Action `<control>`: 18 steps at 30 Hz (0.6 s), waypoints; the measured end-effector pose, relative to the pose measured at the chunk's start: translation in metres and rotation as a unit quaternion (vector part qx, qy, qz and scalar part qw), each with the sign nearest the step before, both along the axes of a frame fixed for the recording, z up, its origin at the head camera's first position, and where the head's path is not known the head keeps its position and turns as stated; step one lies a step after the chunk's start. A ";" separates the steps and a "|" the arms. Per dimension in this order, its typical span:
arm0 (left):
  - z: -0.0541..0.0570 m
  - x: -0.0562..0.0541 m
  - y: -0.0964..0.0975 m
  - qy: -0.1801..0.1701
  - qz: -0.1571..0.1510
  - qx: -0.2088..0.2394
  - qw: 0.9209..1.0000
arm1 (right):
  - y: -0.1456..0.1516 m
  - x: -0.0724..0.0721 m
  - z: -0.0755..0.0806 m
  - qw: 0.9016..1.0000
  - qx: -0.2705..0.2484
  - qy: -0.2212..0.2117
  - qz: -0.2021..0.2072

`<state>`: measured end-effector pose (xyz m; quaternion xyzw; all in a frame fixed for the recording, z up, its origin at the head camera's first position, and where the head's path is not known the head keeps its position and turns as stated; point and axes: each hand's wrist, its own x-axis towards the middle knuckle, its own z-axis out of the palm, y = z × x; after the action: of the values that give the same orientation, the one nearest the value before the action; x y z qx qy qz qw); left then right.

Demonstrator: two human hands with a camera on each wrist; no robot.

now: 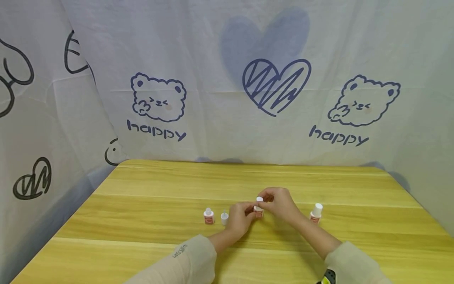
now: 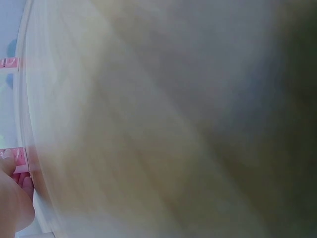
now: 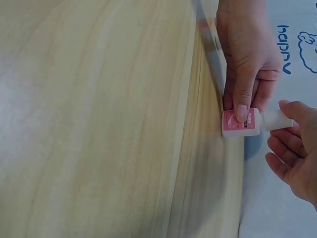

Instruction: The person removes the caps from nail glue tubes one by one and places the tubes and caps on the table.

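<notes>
In the middle of the table stands a small white bottle (image 1: pixel 259 213) with a pink label. My left hand (image 1: pixel 238 217) holds its body, the thumb lying across the label in the right wrist view. Thumb and fingers of my right hand (image 1: pixel 281 203) pinch the white cap (image 3: pixel 280 120) on top of that bottle. The cap sits at the bottle's neck; how tightly cannot be told. Left of my hands stands an uncapped bottle (image 1: pixel 209 217) of the same kind. Beside it a loose white cap (image 1: pixel 224 219) rests with a thin stem pointing up.
A third bottle (image 1: pixel 316 213), capped, stands to the right, partly behind my right forearm. The wooden table (image 1: pixel 159 181) reaches back to a white cloth (image 1: pixel 213 130) printed with bears and hearts. Most of the left wrist view is blurred tabletop.
</notes>
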<state>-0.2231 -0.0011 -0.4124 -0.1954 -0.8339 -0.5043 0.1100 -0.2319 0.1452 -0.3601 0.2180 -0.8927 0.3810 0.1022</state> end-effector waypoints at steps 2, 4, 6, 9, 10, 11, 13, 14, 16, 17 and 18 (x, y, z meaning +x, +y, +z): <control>-0.001 0.000 0.000 0.004 0.002 -0.003 1.000 | 0.000 0.000 0.001 1.000 0.007 0.001 0.002; -0.001 -0.001 0.000 0.007 0.003 -0.004 1.000 | 0.001 -0.001 0.001 1.000 0.011 -0.001 0.004; -0.001 -0.001 0.000 0.007 0.003 -0.002 1.000 | 0.001 -0.001 0.001 1.000 0.013 -0.005 0.006; -0.001 -0.001 0.000 0.003 0.000 0.001 1.000 | 0.002 -0.002 0.002 1.000 0.013 -0.009 0.013; -0.001 -0.001 0.000 0.000 0.000 0.001 1.000 | 0.002 -0.002 0.002 1.000 0.013 -0.008 0.016; -0.001 -0.001 0.000 -0.002 0.000 0.001 1.000 | 0.002 -0.002 0.002 1.000 0.014 -0.006 0.021; -0.001 -0.001 0.000 -0.007 -0.001 0.001 1.000 | 0.003 -0.002 0.003 0.999 0.018 -0.001 0.029; -0.001 -0.001 0.000 -0.011 0.000 0.001 1.000 | 0.003 -0.002 0.003 0.999 0.021 0.002 0.034; -0.001 -0.002 0.000 -0.011 -0.001 0.000 1.000 | 0.003 -0.003 0.003 0.999 0.024 0.005 0.041; -0.001 -0.002 0.000 -0.009 -0.002 -0.001 1.000 | 0.003 -0.003 0.003 0.999 0.025 0.005 0.045; -0.001 -0.002 0.000 -0.008 -0.002 -0.002 1.000 | 0.003 -0.003 0.003 0.999 0.025 0.005 0.047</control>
<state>-0.2253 -0.0009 -0.4135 -0.1933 -0.8351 -0.5048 0.1017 -0.2345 0.1484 -0.3568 0.2644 -0.8900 0.3620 0.0832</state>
